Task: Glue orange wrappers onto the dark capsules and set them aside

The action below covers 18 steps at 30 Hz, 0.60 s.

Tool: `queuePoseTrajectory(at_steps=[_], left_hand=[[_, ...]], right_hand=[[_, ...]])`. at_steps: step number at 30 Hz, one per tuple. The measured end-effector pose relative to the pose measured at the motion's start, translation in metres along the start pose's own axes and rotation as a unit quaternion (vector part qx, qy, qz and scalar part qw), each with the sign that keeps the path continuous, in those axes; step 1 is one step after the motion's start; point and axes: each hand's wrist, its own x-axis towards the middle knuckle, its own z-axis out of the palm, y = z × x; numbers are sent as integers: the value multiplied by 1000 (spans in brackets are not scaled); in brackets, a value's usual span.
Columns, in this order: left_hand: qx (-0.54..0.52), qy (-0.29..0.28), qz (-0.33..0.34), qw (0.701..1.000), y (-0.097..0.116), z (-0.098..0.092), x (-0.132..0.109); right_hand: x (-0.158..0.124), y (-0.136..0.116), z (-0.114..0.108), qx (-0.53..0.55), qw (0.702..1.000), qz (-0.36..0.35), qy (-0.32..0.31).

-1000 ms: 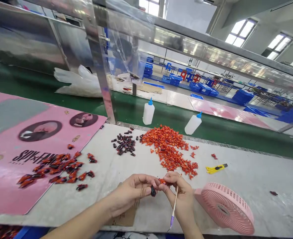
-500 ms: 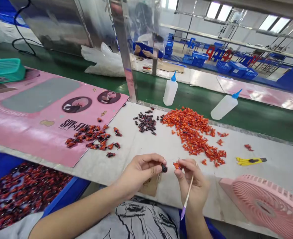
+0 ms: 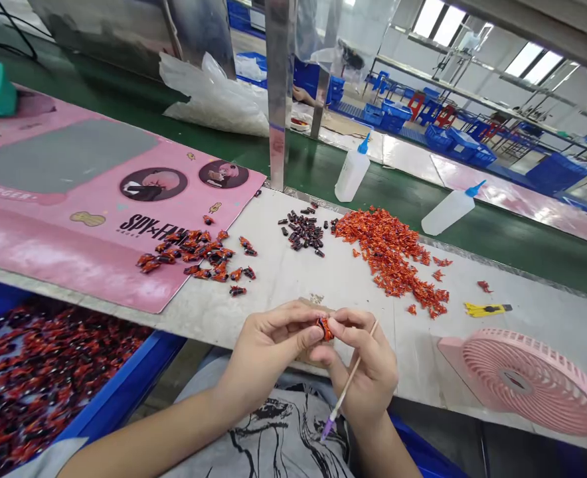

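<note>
The grey bench (image 3: pixel 333 285) runs wide beneath the grip, its near edge passing just under the two hands. Far out to the left of the grip a big pink printed sheet (image 3: pixel 74 199) covers the bench top. Below it, down to the left of the grip, sits a blue bin (image 3: pixel 139 385) heaped with red-and-black bits. A pink fan (image 3: pixel 522 382) lies flat to the right of the grip, well apart from it. Beyond the grip, at the back of the bench, are two glue bottles (image 3: pixel 352 174), one upright, the other (image 3: pixel 447 211) tipped on its side. Nearer in, up and right of the grip, spreads a heap of orange-red parts (image 3: pixel 388 255); straight ahead of it is a small scatter of dark parts (image 3: pixel 303 232), and up to the left a cluster of joined parts (image 3: pixel 198 255) at the sheet's edge. A yellow knife (image 3: pixel 487 309) lies off to the right, past the heap.

The left hand (image 3: pixel 268 348) and right hand (image 3: pixel 368 372) meet fingertip to fingertip, both pinched tight on one red-and-black piece (image 3: pixel 325 328) held just above the bench edge. The right hand also has a thin brush (image 3: pixel 346 392) tucked in its fingers, its purple end pointing down below the grip
</note>
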Motion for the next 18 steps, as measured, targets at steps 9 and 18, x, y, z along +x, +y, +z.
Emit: queuePoseTrajectory(at_steps=[9, 18], left_hand=[[129, -95, 232, 959, 8, -17, 1], [196, -77, 419, 883, 3, -26, -4]], right_hand=[[2, -25, 5, -73, 992, -94, -28], [4, -31, 12, -32, 991, -126, -39]])
